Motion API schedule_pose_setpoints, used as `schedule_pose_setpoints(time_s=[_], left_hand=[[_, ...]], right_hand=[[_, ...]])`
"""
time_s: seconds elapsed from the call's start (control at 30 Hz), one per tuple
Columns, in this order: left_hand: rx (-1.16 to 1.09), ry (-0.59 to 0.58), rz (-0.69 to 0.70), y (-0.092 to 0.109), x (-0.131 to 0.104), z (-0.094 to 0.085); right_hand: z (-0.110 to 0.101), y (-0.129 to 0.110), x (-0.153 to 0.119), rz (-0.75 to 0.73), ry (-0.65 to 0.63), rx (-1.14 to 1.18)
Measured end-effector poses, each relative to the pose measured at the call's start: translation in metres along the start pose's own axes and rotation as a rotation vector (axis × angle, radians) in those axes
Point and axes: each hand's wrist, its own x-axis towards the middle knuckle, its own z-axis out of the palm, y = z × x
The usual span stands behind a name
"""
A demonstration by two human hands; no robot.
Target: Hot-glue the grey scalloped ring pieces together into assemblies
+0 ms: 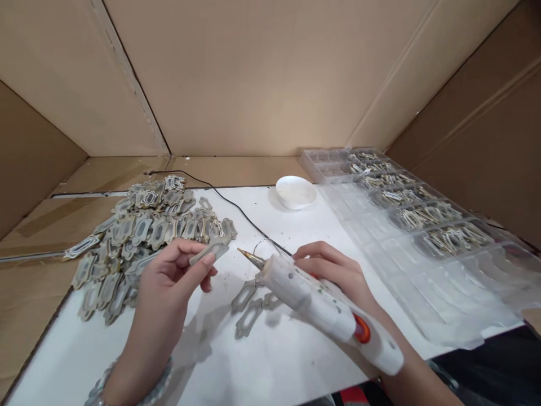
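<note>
My left hand (171, 276) pinches an ornate grey frame-shaped plate (215, 248) between thumb and fingers, tilted above the white table. My right hand (332, 265) is closed round a white glue gun (313, 299), whose handle is mostly hidden. Its thin brass nozzle (250, 256) points left at the held plate, with a small gap between them. Beneath the nozzle, a few similar loose plates (248, 318) lie on the table. A large heap of such plates (147, 228) spreads beside my left hand.
A white bowl (296, 193) stands toward the back. On the right lies a clear compartment tray (389, 254), several sections filled with metal pieces (460, 238). A black cord (228, 198) crosses the white board (291, 363). Cardboard walls (262, 73) enclose the back and sides.
</note>
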Motion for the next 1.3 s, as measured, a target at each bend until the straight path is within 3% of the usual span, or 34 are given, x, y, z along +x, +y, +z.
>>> schedule_pose_setpoints(time_s=[0.37, 0.77, 1.3], left_hand=[[0.000, 0.002, 0.025, -0.002, -0.007, -0.002], [-0.031, 0.000, 0.028, -0.003, -0.006, 0.000], [0.026, 0.038, 0.036, -0.002, -0.009, 0.003]], right_hand=[[0.015, -0.010, 0.002, 0.145, -0.108, -0.062], [0.015, -0.008, -0.001, 0.106, -0.081, -0.133], [0.017, -0.014, 0.003, 0.255, -0.075, -0.094]])
